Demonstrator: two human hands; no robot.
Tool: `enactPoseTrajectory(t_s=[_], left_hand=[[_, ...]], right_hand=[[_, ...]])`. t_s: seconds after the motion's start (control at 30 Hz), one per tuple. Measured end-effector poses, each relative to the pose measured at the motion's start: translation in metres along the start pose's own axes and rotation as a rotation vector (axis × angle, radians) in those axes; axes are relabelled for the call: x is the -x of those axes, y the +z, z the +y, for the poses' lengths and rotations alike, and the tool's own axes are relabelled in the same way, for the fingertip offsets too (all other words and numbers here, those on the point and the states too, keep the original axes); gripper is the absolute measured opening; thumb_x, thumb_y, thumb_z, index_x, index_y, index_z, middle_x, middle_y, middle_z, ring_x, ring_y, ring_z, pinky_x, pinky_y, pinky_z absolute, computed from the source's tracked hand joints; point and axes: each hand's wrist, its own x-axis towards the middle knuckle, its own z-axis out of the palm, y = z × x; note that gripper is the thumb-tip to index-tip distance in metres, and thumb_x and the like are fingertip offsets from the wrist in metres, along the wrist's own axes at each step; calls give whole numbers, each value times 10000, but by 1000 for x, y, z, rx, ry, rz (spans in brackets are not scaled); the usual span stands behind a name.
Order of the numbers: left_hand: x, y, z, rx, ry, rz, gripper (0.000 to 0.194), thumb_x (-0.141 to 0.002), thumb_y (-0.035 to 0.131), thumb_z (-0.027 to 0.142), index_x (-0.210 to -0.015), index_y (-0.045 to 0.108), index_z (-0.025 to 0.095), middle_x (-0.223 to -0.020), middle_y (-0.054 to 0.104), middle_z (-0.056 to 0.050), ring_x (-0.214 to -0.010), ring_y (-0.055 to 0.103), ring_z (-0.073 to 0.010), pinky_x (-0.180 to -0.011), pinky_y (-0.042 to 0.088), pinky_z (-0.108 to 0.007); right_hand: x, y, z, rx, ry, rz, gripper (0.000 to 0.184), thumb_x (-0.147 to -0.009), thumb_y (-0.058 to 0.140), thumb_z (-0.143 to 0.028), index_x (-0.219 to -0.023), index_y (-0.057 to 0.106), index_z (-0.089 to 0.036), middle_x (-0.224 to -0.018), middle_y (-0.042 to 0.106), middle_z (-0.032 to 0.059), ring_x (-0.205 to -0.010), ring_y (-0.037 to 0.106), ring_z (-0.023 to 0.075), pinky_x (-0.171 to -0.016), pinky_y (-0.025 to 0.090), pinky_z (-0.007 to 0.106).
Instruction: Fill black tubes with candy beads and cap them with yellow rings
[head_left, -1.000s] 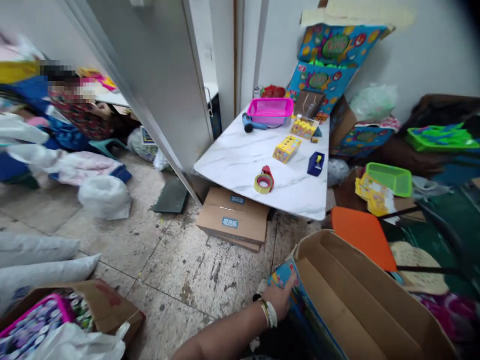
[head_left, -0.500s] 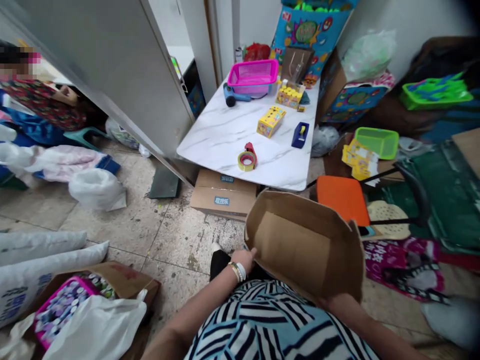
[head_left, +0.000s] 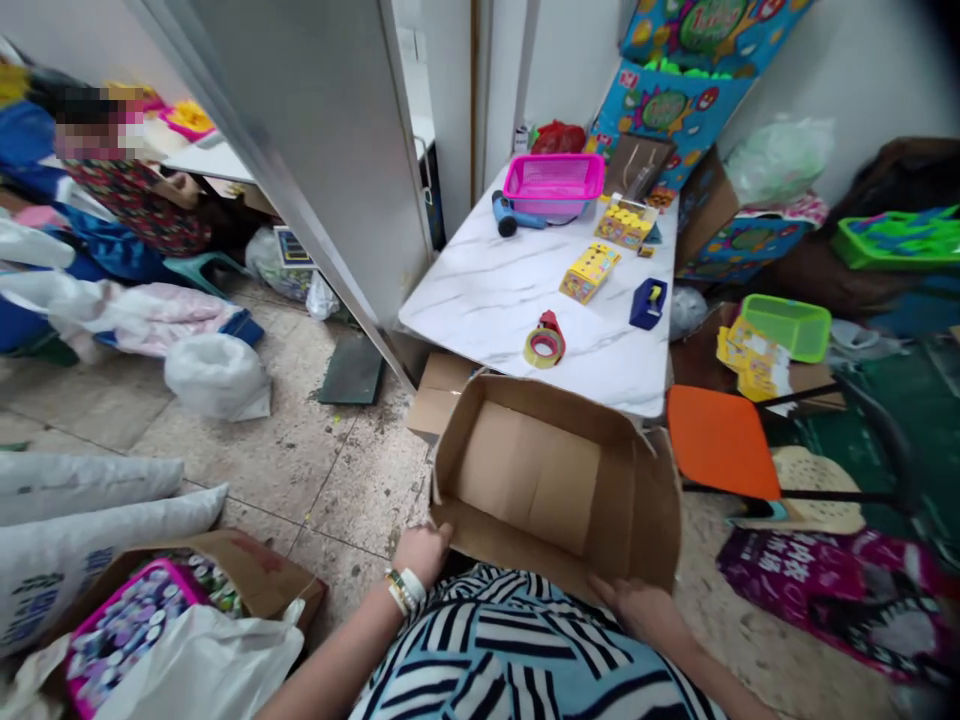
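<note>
I hold an empty open cardboard box (head_left: 555, 480) in front of my chest, its opening facing up towards me. My left hand (head_left: 421, 550), with bracelets at the wrist, grips the box's near left corner. My right hand (head_left: 637, 605) holds the near right edge from below, fingers partly hidden under the cardboard. The box hangs just in front of the white marble-pattern table (head_left: 487, 300).
On the table lie a pink basket (head_left: 553, 183), yellow toy boxes (head_left: 591, 272), a tape roll (head_left: 544, 346) and a blue tape dispenser (head_left: 649, 303). An orange chair (head_left: 720, 440) stands right of the box. Sacks (head_left: 90, 520) and a box of goods (head_left: 127, 620) sit at left. A person sits far left.
The box has been lifted from the floor, turned and brought level before me. My right hand has come onto its near right edge; my left hand stays on the left corner.
</note>
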Motion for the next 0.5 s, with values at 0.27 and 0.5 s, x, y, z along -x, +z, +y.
enactPoseTrajectory(t_s=[0.27, 0.5], left_hand=[[-75, -40, -120, 250, -281, 288, 602, -910, 519, 282, -1477, 341, 187, -993, 694, -169, -925, 673, -305, -838, 488, -405], [-76, -7, -108, 763, -266, 545, 860, -885, 554, 421, -1540, 32, 230, -1514, 310, -202, -1023, 650, -220, -896, 509, -327]], right_hand=[[-193, -52, -111, 28, -102, -47, 248, -949, 496, -291, -1111, 642, -174, -1004, 683, 106, -930, 647, 228, -808, 507, 376], [-204, -46, -134, 33, -71, -69, 341, -912, 591, -428, -1088, 629, -138, -1118, 636, 98, -1024, 608, 219, -893, 500, 425]])
